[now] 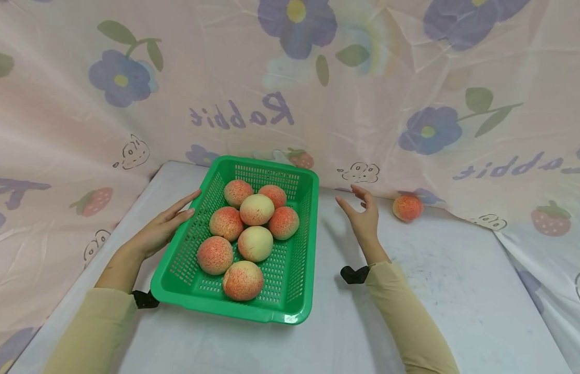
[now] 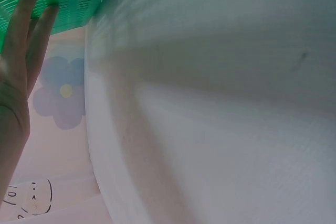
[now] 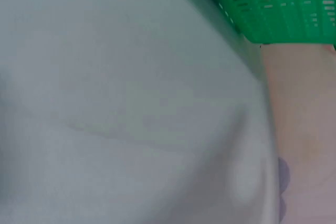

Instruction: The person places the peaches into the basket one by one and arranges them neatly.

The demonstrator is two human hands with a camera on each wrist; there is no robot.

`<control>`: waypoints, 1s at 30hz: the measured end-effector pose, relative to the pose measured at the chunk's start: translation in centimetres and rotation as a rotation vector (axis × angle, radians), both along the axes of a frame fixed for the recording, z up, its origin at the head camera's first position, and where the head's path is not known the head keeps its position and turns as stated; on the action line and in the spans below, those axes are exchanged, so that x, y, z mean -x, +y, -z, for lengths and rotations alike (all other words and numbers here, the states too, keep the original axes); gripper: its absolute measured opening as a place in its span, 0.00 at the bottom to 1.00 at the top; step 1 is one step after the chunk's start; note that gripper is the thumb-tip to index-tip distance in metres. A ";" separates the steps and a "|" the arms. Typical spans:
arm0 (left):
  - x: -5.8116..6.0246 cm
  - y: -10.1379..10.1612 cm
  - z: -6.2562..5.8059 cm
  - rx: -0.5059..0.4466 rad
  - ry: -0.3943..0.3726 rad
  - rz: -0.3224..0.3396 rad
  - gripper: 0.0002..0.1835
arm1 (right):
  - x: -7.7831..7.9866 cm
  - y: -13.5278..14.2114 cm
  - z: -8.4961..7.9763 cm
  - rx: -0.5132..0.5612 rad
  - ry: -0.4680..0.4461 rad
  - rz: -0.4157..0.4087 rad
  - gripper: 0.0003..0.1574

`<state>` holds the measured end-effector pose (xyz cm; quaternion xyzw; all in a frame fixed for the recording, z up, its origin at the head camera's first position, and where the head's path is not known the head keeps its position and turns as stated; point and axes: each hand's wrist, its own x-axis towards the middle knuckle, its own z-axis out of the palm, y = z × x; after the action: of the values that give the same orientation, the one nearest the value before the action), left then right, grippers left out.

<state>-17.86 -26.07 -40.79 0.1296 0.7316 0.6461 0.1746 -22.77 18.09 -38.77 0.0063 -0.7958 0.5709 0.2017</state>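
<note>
A green slotted plastic basket (image 1: 314, 249) stands on the table with several red-and-yellow peaches in it; one pale peach (image 1: 257, 209) lies on top of others. Alongside the basket's left wall is my left hand (image 1: 156, 234), its fingers extended and fingertips right at the side. In the left wrist view, two of those fingers (image 2: 41, 43) overlap the slotted wall. My right hand (image 1: 364, 218) is raised to the right of the basket, thumb and fingers spread apart, holding nothing. Farther right, a single peach (image 1: 408, 207) lies near the table's back edge.
The white table (image 1: 439, 301) ends at the back against a pink curtain (image 1: 355, 114) printed with flowers and lettering. The cloth also hangs along the left and right sides. Each wrist wears a black camera mount (image 1: 354, 275).
</note>
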 end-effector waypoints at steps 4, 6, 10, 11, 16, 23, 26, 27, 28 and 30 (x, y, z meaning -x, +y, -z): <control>-0.1 0.0 -0.1 0.005 -0.001 -0.003 0.30 | 1.6 1.4 2.1 -0.019 -0.038 0.076 0.33; -0.1 0.1 -0.1 0.011 -0.002 -0.007 0.30 | 2.3 2.1 2.9 -0.033 -0.059 0.111 0.35; -0.1 0.1 -0.2 0.017 -0.002 -0.011 0.30 | 2.6 2.7 3.0 -0.060 -0.105 0.155 0.39; -0.1 0.2 -0.2 0.017 -0.002 -0.011 0.30 | 2.6 2.8 3.0 -0.072 -0.107 0.163 0.40; -0.1 0.3 -0.2 0.037 0.003 -0.004 0.30 | 2.8 3.7 3.0 -0.125 -0.085 0.216 0.44; 0.0 0.3 -0.2 0.030 -0.001 -0.003 0.30 | 3.1 5.1 3.5 -0.109 -0.107 0.291 0.47; 0.0 0.3 -0.2 0.035 -0.002 -0.005 0.30 | 3.3 5.6 3.7 -0.127 -0.115 0.343 0.48; 0.0 0.3 -0.2 0.034 -0.003 -0.005 0.30 | 3.3 5.7 3.8 -0.130 -0.116 0.362 0.48; 0.0 0.3 -0.2 0.036 -0.003 -0.006 0.30 | 3.3 5.9 3.8 -0.132 -0.116 0.381 0.49; 0.0 0.3 -0.2 0.035 -0.005 -0.007 0.30 | 3.4 6.1 3.7 -0.122 -0.108 0.422 0.50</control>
<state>-17.85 -25.82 -40.57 0.1224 0.7429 0.6340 0.1766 -26.17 24.23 -42.51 -0.1789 -0.8223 0.4662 0.2729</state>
